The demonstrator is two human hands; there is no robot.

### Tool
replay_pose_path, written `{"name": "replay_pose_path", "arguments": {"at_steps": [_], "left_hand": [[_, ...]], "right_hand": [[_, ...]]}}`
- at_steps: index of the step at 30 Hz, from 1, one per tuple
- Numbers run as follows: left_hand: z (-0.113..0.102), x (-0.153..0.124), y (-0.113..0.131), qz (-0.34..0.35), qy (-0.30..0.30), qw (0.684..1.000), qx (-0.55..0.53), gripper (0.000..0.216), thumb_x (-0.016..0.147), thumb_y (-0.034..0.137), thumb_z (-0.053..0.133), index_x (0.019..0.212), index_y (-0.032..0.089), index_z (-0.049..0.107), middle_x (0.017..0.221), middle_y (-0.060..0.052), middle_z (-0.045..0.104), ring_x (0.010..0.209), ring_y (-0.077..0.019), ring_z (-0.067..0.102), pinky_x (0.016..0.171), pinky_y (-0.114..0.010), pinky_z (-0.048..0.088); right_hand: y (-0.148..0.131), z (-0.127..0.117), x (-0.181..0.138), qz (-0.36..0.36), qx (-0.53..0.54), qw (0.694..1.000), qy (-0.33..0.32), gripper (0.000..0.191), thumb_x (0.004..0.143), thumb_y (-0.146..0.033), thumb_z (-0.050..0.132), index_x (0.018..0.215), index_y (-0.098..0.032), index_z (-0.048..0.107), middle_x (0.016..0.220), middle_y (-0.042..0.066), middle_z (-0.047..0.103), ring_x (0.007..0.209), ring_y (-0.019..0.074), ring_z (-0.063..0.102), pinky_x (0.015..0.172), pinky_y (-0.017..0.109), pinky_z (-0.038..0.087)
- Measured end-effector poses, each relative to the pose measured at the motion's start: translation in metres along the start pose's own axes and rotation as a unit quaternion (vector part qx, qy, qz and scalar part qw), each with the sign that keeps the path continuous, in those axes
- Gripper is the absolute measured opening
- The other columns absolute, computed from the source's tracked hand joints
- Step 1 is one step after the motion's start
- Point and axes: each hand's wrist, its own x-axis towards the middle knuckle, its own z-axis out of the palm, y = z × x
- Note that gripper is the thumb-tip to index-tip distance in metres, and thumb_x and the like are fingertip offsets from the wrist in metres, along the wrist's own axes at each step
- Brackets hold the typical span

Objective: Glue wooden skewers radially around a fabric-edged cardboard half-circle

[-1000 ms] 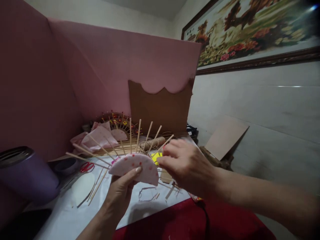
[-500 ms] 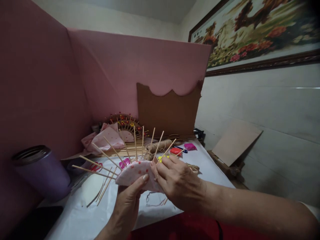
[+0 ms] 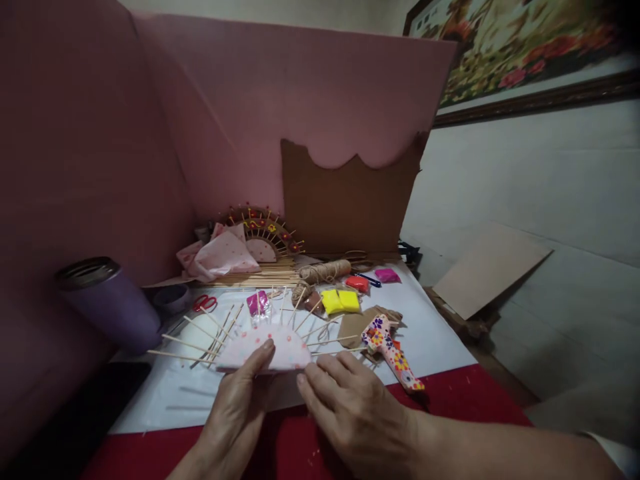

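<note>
A half-disc covered in pale pink spotted fabric (image 3: 285, 347), with thin wooden sticks fanning out of its curved edge, is held above the table. My left hand (image 3: 240, 400) grips its straight lower edge, thumb flat on the front and fingers behind. My right hand (image 3: 350, 400) is closed at the right-hand corner, thumb and curled fingers against the edge beside the lowest sticks; its fingertips are partly hidden. Just right of that hand lies a flower-patterned glue gun (image 3: 393, 350) on a piece of cardboard (image 3: 355, 327).
Behind are yellow clay packets (image 3: 341, 301), a red packet (image 3: 357, 285), twine (image 3: 325, 271) and red scissors (image 3: 205, 303). A decorated fan-shaped piece (image 3: 263, 230) stands at the back near crumpled fabric (image 3: 225, 253). A purple tumbler (image 3: 113, 303) stands left.
The half-disc has come down and nearer, tilting flatter, with both hands. My right hand has slid from its upper right edge to its lower right corner. The glue gun now shows.
</note>
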Motion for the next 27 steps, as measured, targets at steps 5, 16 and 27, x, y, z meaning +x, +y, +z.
{"name": "replay_pose_path", "arguments": {"at_steps": [5, 16, 27], "left_hand": [[-0.005, -0.005, -0.013, -0.022, 0.016, 0.999, -0.031, 0.015, 0.075, -0.001, 0.054, 0.079, 0.01, 0.063, 0.075, -0.007, 0.071, 0.066, -0.0163, 0.066, 0.06, -0.027, 0.056], [-0.021, -0.013, -0.014, -0.053, 0.013, 0.997, -0.051, 0.021, 0.078, 0.0, 0.05, 0.063, 0.012, 0.059, 0.061, -0.005, 0.066, 0.061, -0.0155, 0.065, 0.069, -0.032, 0.055], [-0.047, -0.029, -0.004, -0.131, -0.042, 0.989, -0.047, 0.013, 0.078, 0.021, 0.058, 0.073, 0.009, 0.061, 0.079, -0.017, 0.07, 0.079, -0.0252, 0.068, 0.082, -0.038, 0.049]], "right_hand": [[-0.001, 0.022, 0.001, -0.002, -0.037, 0.998, 0.058, 0.032, 0.088, -0.008, 0.033, 0.108, -0.003, 0.057, 0.104, 0.017, 0.061, 0.094, 0.0289, 0.051, 0.073, 0.043, 0.039], [0.001, 0.041, 0.006, -0.019, -0.015, 0.999, 0.041, 0.025, 0.085, -0.007, 0.04, 0.099, -0.003, 0.06, 0.086, 0.016, 0.064, 0.078, 0.0255, 0.055, 0.061, 0.039, 0.038], [-0.009, 0.051, 0.01, 0.007, 0.024, 0.999, 0.048, 0.024, 0.084, -0.006, 0.04, 0.092, -0.008, 0.062, 0.076, 0.011, 0.061, 0.07, 0.0236, 0.052, 0.062, 0.037, 0.036]]}}
